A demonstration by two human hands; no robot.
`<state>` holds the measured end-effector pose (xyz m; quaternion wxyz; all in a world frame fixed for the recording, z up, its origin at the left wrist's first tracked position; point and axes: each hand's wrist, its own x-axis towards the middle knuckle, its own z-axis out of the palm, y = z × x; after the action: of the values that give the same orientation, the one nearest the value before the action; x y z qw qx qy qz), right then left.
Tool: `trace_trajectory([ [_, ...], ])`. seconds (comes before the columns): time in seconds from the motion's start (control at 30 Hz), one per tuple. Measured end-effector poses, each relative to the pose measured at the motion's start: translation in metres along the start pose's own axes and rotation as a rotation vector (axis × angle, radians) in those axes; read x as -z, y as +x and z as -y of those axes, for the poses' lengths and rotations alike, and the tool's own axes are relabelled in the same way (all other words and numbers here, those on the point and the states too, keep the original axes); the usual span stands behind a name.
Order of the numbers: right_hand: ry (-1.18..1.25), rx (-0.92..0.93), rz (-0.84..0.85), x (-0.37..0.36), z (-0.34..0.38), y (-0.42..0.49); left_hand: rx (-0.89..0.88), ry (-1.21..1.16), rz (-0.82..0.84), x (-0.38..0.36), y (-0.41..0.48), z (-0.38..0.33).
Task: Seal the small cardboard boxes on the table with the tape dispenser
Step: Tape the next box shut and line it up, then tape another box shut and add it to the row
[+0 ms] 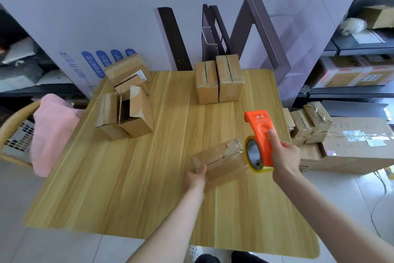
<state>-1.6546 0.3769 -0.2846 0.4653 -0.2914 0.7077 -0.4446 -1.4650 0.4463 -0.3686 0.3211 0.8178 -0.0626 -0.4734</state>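
Left hand [197,177] gripping the near end of a small box [221,161], right hand [284,156] wrapped round the orange tape dispenser [259,137] (just beside it), wooden table [149,177]

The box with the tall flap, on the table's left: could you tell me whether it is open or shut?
Open: the box shows raised flaps and a dark inside.

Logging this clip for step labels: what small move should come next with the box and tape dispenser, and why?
Probably swing the tape dispenser left onto the box and press tape across its dark seam. The right hand grips the dispenser just beside the box, the left hand holds the box's near corner, and some glossy tape already shows on it.
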Motion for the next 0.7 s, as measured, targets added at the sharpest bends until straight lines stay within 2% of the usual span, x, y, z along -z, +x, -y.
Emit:
trace_trajectory([
  [0.07, 0.012, -0.017, 0.02, 0.001, -0.001, 0.004, 0.082, -0.087, 0.032, -0.006, 0.0, -0.004],
  [0.2, -0.021, -0.047, 0.066, -0.007, 0.0, 0.016, 0.244, -0.629, 0.037, -0.018, -0.014, -0.019],
  [0.3, -0.038, -0.047, 0.099, -0.021, 0.003, 0.025, 0.27, -0.852, -0.022, -0.019, -0.015, -0.04],
  [0.4, -0.038, -0.049, 0.133, -0.037, 0.005, 0.031, 0.277, -0.877, -0.051, -0.013, 0.0, -0.063],
  [0.57, -0.036, -0.025, 0.14, -0.07, 0.006, 0.039, 0.185, -0.813, -0.106, -0.002, 0.06, -0.107],
  [0.7, -0.026, -0.008, 0.081, -0.105, 0.011, 0.048, 0.175, -0.72, -0.004, 0.006, 0.118, -0.161],
])
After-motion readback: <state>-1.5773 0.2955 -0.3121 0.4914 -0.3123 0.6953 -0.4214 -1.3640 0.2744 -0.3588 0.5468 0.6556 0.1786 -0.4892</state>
